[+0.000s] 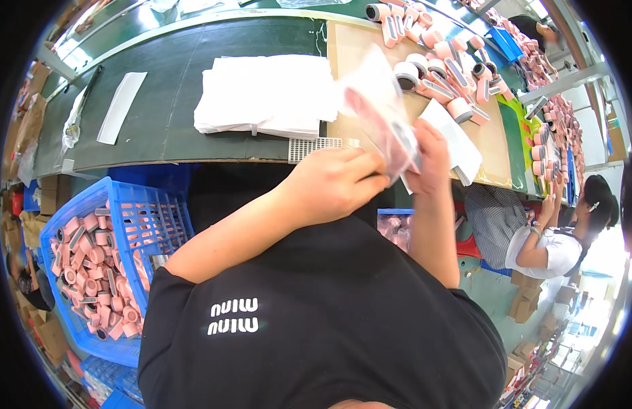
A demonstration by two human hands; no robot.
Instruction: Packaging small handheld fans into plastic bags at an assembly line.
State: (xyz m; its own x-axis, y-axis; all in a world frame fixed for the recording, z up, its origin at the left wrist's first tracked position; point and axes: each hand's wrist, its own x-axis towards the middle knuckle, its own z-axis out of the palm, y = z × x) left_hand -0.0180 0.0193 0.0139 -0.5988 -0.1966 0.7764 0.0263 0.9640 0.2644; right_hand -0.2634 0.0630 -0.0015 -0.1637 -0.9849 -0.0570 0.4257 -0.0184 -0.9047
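Above the table's near edge, I hold a clear plastic bag (pixel 372 95) with both hands. Something pink shows through it, blurred by motion. My right hand (pixel 430 155) is closed on the bag's side, its thumb and fingers gripping it. My left hand (pixel 340 180) pinches the bag's lower end, with the fingers curled in. Beyond my right hand, white sheets (pixel 459 143) lie on the brown board. A pile of pink devices with round heads and grey strips (pixel 452 71) lies farther off. Left of the bag rests a thick stack of white sheets or sleeves (pixel 265 95).
At my left stands a blue crate (pixel 111 187) full of pink devices. A small white grid piece (pixel 312 146) lies at the table edge. On the dark tabletop is a white strip (pixel 122 108). A person (pixel 551 238) works at the right by more pink devices.
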